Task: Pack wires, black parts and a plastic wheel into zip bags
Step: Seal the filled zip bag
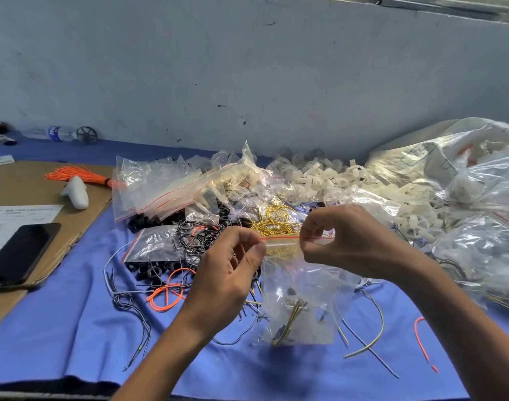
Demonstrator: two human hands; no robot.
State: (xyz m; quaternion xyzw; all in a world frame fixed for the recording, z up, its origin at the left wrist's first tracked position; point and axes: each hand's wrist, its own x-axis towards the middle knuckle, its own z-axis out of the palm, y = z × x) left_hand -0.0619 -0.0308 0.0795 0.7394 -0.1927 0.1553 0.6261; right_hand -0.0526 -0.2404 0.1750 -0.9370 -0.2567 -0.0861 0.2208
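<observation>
Above the near-centre blue cloth (73, 328) | your left hand (230, 270) and right hand (343, 238) each pinch the zip bag (302, 285) at its red strip (279, 238) | strip runs left-right between them, bag hangs below | both hands equally near

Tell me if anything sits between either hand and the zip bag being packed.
Nothing visible does. The left hand and the right hand each pinch the zip bag directly at its red zip strip, one at each end. The bag hangs from their fingers, with wires already inside.
</observation>
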